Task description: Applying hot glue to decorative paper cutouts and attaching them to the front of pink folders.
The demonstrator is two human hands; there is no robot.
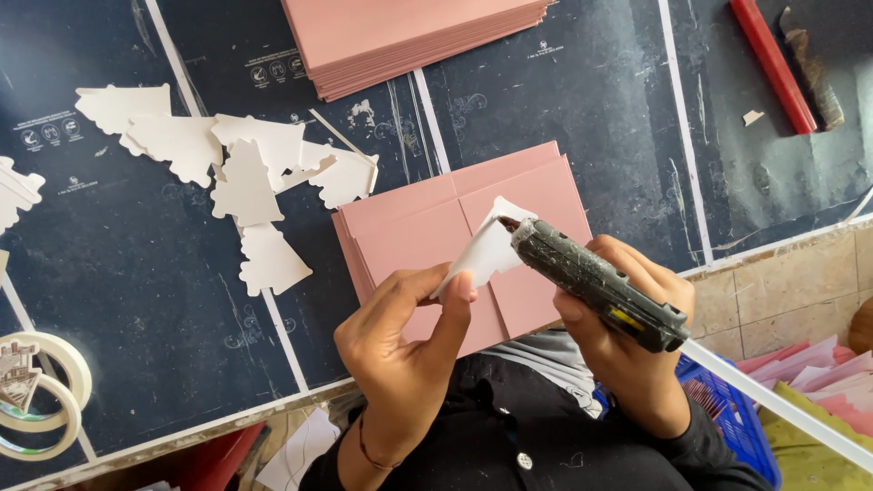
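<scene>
Left hand [409, 332] pinching white paper cutout [485, 247] between thumb and fingers, above pink envelopes [427, 218] on dark table [136, 300]. Right hand [627, 336] clamped around glue gun [591, 282], nozzle touching cutout's upper edge. More white cutouts [227, 164] lying well left.

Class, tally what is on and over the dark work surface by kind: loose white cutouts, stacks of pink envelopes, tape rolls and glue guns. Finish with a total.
White cutouts lying loose: 8
White cutout in the left hand: 1
Pink envelope stacks: 2
Tape rolls: 2
Glue gun in the right hand: 1
Total: 14
</scene>
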